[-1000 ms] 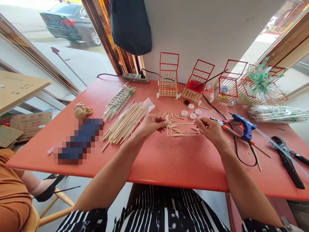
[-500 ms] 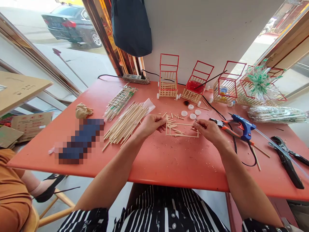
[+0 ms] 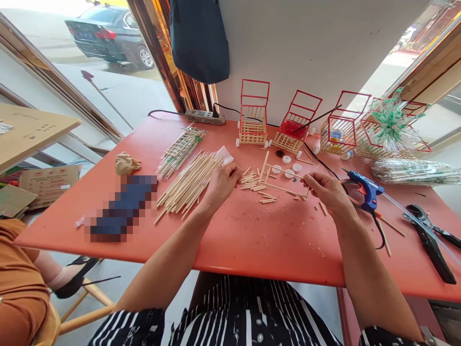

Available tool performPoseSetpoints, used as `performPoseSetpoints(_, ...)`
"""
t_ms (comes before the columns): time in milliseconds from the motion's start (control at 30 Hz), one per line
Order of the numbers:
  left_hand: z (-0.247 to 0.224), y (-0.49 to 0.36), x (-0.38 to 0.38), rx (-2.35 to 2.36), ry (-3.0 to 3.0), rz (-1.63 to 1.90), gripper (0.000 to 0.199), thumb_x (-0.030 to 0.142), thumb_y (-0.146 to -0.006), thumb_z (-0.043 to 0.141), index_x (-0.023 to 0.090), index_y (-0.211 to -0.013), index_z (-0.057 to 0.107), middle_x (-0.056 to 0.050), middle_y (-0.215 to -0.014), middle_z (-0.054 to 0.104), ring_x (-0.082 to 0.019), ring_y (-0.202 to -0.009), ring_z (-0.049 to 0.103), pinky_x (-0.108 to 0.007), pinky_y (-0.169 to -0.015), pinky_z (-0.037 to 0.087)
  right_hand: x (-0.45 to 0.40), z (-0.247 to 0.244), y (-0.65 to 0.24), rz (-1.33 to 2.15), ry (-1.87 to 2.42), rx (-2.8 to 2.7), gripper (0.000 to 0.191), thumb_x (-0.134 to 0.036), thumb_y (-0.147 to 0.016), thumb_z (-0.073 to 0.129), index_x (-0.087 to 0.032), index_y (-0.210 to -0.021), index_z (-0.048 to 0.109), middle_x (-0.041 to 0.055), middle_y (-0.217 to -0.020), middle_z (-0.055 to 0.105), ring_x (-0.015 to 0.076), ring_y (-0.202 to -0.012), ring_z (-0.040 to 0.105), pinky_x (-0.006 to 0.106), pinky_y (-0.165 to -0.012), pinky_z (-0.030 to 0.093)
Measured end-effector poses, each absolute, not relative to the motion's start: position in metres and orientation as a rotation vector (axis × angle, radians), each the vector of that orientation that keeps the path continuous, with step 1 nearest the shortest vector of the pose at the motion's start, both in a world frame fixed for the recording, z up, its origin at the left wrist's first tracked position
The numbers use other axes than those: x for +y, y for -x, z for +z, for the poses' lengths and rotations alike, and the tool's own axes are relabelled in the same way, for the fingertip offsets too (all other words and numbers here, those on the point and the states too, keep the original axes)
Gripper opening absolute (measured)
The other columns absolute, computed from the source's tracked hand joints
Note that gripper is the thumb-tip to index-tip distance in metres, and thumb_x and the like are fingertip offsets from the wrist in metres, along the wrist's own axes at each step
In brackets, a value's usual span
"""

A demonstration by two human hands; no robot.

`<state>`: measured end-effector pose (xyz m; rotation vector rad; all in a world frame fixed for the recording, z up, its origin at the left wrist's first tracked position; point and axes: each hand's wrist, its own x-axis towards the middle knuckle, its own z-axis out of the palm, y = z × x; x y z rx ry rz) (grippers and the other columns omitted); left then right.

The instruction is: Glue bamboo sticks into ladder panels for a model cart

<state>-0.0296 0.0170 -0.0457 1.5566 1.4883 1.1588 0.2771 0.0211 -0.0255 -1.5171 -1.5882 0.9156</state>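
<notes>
My right hand (image 3: pixel 326 192) pinches one end of a small rectangular frame (image 3: pixel 284 190) made of thin wooden sticks. The frame is tilted, its far end pointing left above the table. My left hand (image 3: pixel 223 186) is apart from it, fingers drawn together over the right end of a bundle of wooden sticks (image 3: pixel 185 185); whether anything is between the fingertips cannot be made out. Short cut stick pieces (image 3: pixel 252 181) lie scattered between the hands. White round caps (image 3: pixel 286 159) rest just behind the frame.
Little stick carts with red trim (image 3: pixel 252 132) line the back of the red table (image 3: pixel 245 250). On the right are a blue glue gun (image 3: pixel 367 190) with its cord and black-handled cutters (image 3: pixel 430 245). A power strip (image 3: pixel 205 117) sits at the back. Someone in orange (image 3: pixel 21 274) sits at left.
My left hand has let go of the frame and drawn back left. My right hand has shifted right with the frame, which has turned and tilted.
</notes>
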Motion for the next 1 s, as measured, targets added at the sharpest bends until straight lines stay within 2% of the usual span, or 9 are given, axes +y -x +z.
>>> performPoseSetpoints(100, -0.054, 0.03, 0.019, 1.607, -1.726, 1.1, 0.027, 0.028, -0.09, 0.06, 0.021, -0.063, 0.061, -0.002, -0.063, 0.067, -0.017, -0.062, 0.059, -0.028, -0.067, 0.044, 0.022, -0.022, -0.283, 0.921, 1.511, -1.565, 0.054, -0.071, -0.076, 0.074, -0.018, -0.077, 0.073, 0.0047, -0.072, 0.067, 0.0122, -0.062, 0.049, 0.026, -0.055, 0.037)
performPoseSetpoints(200, -0.066, 0.029, 0.022, 1.644, -1.891, 1.053, 0.012, 0.018, -0.086, 0.06, 0.021, -0.081, 0.071, -0.004, -0.083, 0.074, -0.022, -0.078, 0.065, -0.032, -0.08, 0.047, 0.022, -0.02, -0.289, 0.923, 1.526, -1.591, 0.053, -0.071, -0.077, 0.074, -0.018, -0.076, 0.072, 0.0051, -0.073, 0.068, 0.0118, -0.061, 0.049, 0.026, -0.054, 0.036)
performPoseSetpoints(300, -0.074, 0.026, 0.024, 1.7, -2.009, 0.996, 0.02, 0.011, -0.087, 0.057, 0.02, -0.092, 0.074, -0.009, -0.097, 0.077, -0.027, -0.093, 0.067, -0.036, -0.087, 0.049, 0.023, -0.02, -0.293, 0.904, 1.563, -1.631, 0.053, -0.071, -0.076, 0.075, -0.018, -0.075, 0.072, 0.0055, -0.073, 0.07, 0.0125, -0.061, 0.051, 0.026, -0.054, 0.036)
performPoseSetpoints(433, -0.074, 0.021, 0.031, 1.855, -2.154, 0.866, 0.027, 0.01, -0.094, 0.053, 0.019, -0.1, 0.077, -0.014, -0.106, 0.075, -0.032, -0.107, 0.062, -0.041, -0.094, 0.048, 0.023, -0.022, -0.291, 0.88, 1.582, -1.689, 0.05, -0.067, -0.078, 0.072, -0.018, -0.077, 0.073, 0.0071, -0.076, 0.072, 0.0137, -0.064, 0.053, 0.028, -0.057, 0.038)
performPoseSetpoints(567, -0.071, 0.016, 0.04, 1.835, -2.239, 0.777, 0.025, 0.008, -0.095, 0.056, 0.018, -0.097, 0.079, -0.015, -0.109, 0.074, -0.033, -0.11, 0.059, -0.043, -0.098, 0.046, 0.023, -0.022, -0.288, 0.857, 1.594, -1.753, 0.047, -0.064, -0.082, 0.068, -0.018, -0.078, 0.075, 0.0073, -0.077, 0.073, 0.0143, -0.065, 0.054, 0.028, -0.058, 0.039)
performPoseSetpoints(800, -0.076, 0.016, 0.046, 1.764, -2.307, 0.798, 0.023, 0.008, -0.096, 0.058, 0.018, -0.09, 0.078, -0.015, -0.103, 0.073, -0.032, -0.106, 0.058, -0.042, -0.095, 0.047, 0.023, -0.025, -0.287, 0.888, 1.575, -1.808, 0.045, -0.062, -0.084, 0.068, -0.018, -0.077, 0.074, 0.007, -0.075, 0.072, 0.0149, -0.065, 0.056, 0.027, -0.058, 0.041)
performPoseSetpoints(1000, -0.071, 0.016, 0.043, 1.911, -2.273, 0.642, 0.024, 0.01, -0.099, 0.053, 0.015, -0.097, 0.076, -0.016, -0.106, 0.074, -0.032, -0.11, 0.061, -0.043, -0.096, 0.049, 0.018, -0.024, -0.282, 0.919, 1.66, -1.786, 0.031, -0.047, -0.089, 0.065, -0.019, -0.079, 0.074, 0.0059, -0.078, 0.072, 0.0143, -0.065, 0.056, 0.025, -0.055, 0.041)
